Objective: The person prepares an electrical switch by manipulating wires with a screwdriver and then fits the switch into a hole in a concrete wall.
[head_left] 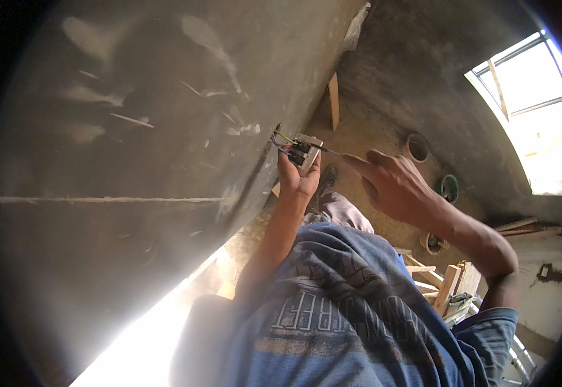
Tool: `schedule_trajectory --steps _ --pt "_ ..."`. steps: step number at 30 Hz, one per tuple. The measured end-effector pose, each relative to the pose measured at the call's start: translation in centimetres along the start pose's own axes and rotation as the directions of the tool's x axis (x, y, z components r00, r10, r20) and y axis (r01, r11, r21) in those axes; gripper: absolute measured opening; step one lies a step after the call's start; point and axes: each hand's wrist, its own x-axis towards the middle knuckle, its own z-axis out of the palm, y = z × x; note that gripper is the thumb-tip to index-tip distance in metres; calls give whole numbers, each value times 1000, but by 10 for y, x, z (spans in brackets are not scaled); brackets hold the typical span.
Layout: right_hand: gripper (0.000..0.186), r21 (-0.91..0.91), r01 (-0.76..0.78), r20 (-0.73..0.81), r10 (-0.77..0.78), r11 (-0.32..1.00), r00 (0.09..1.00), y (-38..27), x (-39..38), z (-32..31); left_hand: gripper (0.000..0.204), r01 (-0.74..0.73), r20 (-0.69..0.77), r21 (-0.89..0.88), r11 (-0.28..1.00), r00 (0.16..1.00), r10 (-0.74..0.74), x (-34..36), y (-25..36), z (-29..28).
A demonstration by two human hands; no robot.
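My left hand (295,177) grips a pale square electrical switch or socket fitting (313,151) with black inner blocks, close beside the grey plastered wall (139,77). Coloured wires (282,138) run from an opening in the wall into the fitting. My right hand (390,184) is closed on a slim screwdriver (331,151), whose tip reaches the fitting. Much of the screwdriver's handle is hidden in my fingers.
A bright window (519,80) is at upper right. On the dusty floor (358,122) stand several buckets or pots (448,189) along the far wall. A plank (334,100) leans near the left wall. Loose timber (447,287) and metal poles lie at lower right.
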Motion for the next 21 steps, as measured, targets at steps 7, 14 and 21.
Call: schedule_trajectory --steps 7,14,21 --pt "30 203 -93 -73 110 975 991 -13 -24 5 36 -55 45 57 997 998 52 -6 0 4" --pt "37 138 -51 -59 60 989 996 -14 -21 8 36 -12 -19 17 1000 1000 12 -8 0 7" --pt "38 138 -29 -62 38 990 997 -13 -17 9 38 -4 -39 -12 1000 999 4 -8 0 8"
